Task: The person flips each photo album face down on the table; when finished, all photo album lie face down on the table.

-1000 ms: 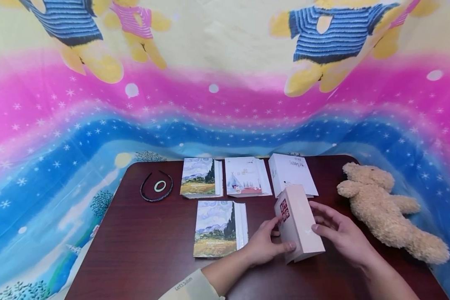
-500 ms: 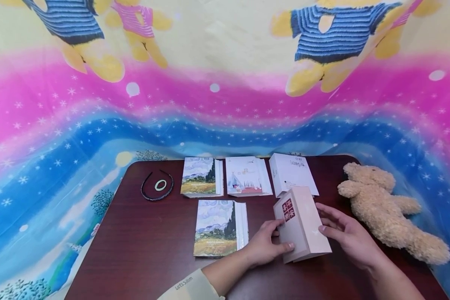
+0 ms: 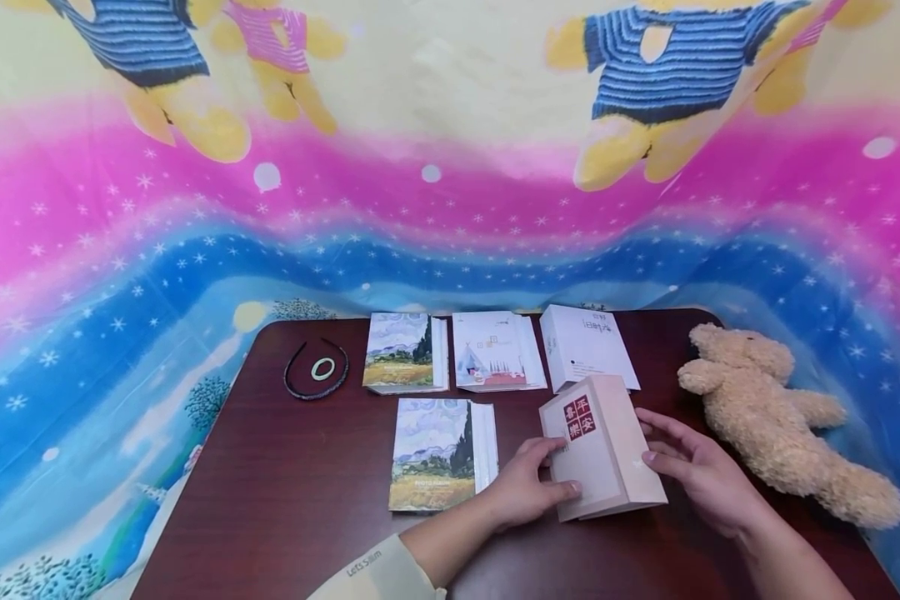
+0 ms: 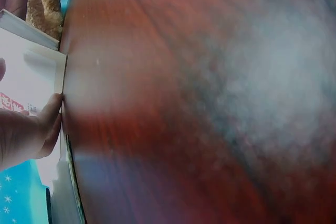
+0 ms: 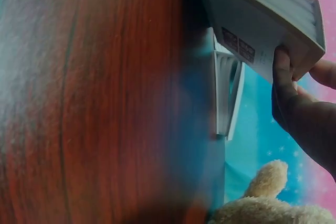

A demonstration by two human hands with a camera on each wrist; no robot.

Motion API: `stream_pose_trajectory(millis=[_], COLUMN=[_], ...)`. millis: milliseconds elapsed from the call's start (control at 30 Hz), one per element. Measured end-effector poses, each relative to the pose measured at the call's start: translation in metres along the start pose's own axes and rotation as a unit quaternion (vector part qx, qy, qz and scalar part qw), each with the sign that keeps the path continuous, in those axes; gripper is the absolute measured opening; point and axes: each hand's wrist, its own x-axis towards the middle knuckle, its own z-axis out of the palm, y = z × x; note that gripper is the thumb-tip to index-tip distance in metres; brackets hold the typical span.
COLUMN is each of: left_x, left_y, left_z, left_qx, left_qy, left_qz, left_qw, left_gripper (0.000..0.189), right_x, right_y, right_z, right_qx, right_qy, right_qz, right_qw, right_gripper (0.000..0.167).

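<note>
Cartoon-printed cloth point(image 3: 450, 212) behind, dark table point(image 3: 270, 517) below, one pale album point(image 3: 596, 471) in two hands

On the near part of the table, right of the middle, the pale album is standing in a tilted way, showing its red characters toward the left and its narrower face toward the right. The left hand point(image 3: 525, 492) is gripping the left side, with thumb and index finger showing on the cover; where its other fingertips are resting, one cannot tell. The right hand point(image 3: 708, 479) is holding the right edge, its fingers bending behind. Probably both hands are supporting it because such a thick block is not balancing well alone.

Behind, three more are resting in a row, perhaps for showing their covers: a landscape album point(image 3: 396, 354), a tent album point(image 3: 487, 354) and a white album point(image 3: 588, 342), whose lower part the pale album is partly hiding. A second landscape album point(image 3: 431, 458) is lying near the left hand, limiting its room. Beyond the right hand, a teddy bear point(image 3: 765, 417) is lying. At far left, a headband point(image 3: 315, 397) is curving around a green ring point(image 3: 314, 368), both staying out of the way.
</note>
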Motion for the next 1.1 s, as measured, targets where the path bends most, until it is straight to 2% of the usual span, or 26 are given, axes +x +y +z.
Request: stream_pose_trajectory(millis=[167,367,567,867,1100], left_x=[0.001,0.001,-0.001,-0.001,-0.002], left_y=[0.000,-0.001,-0.001,0.000,0.004], left_z=[-0.001,-0.001,0.000,-0.001,-0.004], left_qx=[0.010,0.022,0.030,0.028,0.030], left_qy=[0.002,0.003,0.002,0.003,0.003], left_qz=[0.000,-0.006,-0.011,-0.025,-0.029], left_qw=[0.9999,0.9997,0.9995,0.9993,0.9991], left_gripper=[0.065,0.065,0.067,0.067,0.067], right_x=[0.001,0.002,0.003,0.004,0.004], right_y=[0.008,0.014,0.018,0.028,0.030], right_z=[-0.004,-0.007,-0.010,-0.011,-0.010], right_qx=[0.007,0.020,0.014,-0.052,-0.123], right_qy=[0.002,-0.016,-0.014,0.014,0.020], right_qz=[0.008,0.041,0.068,0.063,0.061], right_qw=[0.9999,0.9988,0.9975,0.9966,0.9903], right_gripper=[0.061,0.065,0.067,0.063,0.059])
